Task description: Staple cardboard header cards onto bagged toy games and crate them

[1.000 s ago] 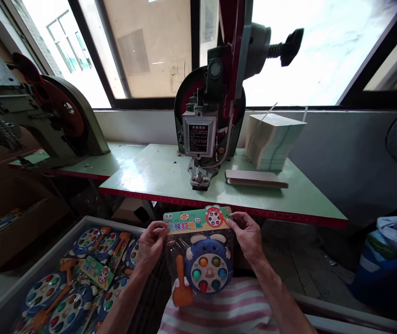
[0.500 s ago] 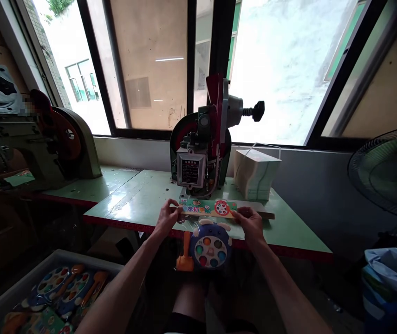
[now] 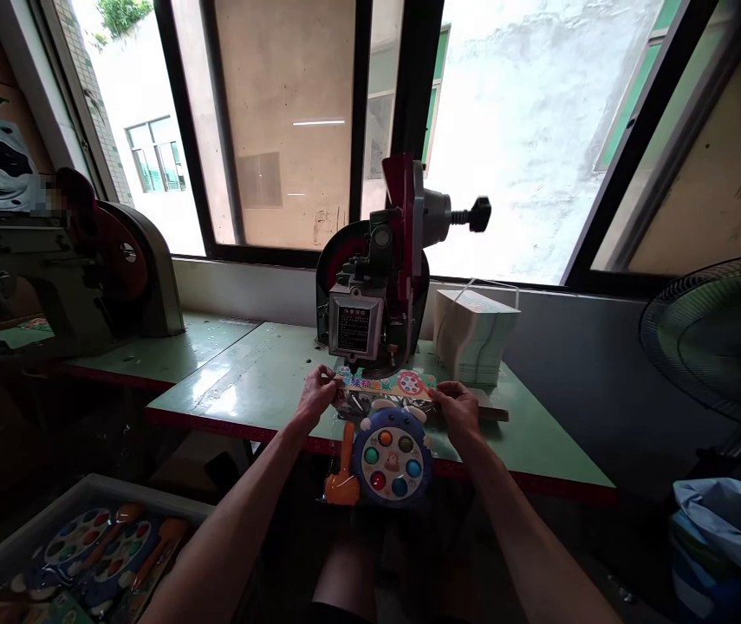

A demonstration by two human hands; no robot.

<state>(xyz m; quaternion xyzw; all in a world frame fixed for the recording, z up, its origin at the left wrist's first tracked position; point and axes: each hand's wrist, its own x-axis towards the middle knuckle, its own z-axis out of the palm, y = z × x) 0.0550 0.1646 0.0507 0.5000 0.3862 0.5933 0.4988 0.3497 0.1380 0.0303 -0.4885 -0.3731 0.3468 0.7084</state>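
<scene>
Showing a long, narrow, printed cardboard header card [image 3: 380,382], green and cream with coloured lettering, being pinched at both ends and stretching nearly level. Carrying below it a crinkled clear plastic bag [image 3: 360,405], hanging at the front of the red-edged, pale green tabletop [image 3: 266,373]. Containing a round blue toy [image 3: 392,458] with white ears, facing outward, displaying six coloured buttons around a pale disc. Including also an orange mallet [image 3: 342,487], standing handle up just left of the toy.

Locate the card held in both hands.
In the head view, the card sits a little below center, between the left hand and the right hand, below the sign on the machine and above the round blue toy.
</scene>
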